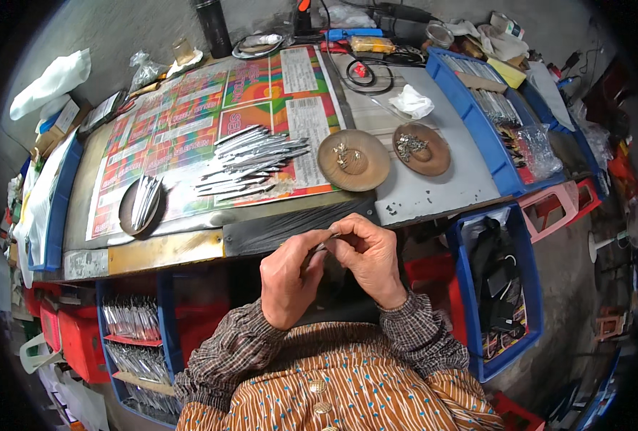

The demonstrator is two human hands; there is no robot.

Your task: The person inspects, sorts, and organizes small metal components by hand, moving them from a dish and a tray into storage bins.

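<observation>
From where I stand, the person sits close against the front edge of the desk [470, 183], both hands held just off that edge, near its middle. The left hand [290, 279] is curled with its fingertips pinched, and the right hand [369, 257] meets it, thumb and forefinger closed together; between them is a slim dark piece [319, 248].

The handwork looks partway along. A loose heap of slender metallic strips [250, 164] lies behind the hands, on the colourful printed sheet [168, 144], while a much smaller bunch [145, 201] stands in the little bowl [126, 214] near the front left corner. Right of the heap, one round brown dish [370, 172] holds a few small metal bits [345, 156], and a second brown dish [439, 161] holds more, so plenty seems left. Below the desk's left part, a blue bin [166, 305] carries rows of similar strips; whether those are finished, I can't say.

The fingers cover most of the held piece, so its shape and ends escape me. I can't make out what the metal bits are, and shadow swallows the space under the desk.
</observation>
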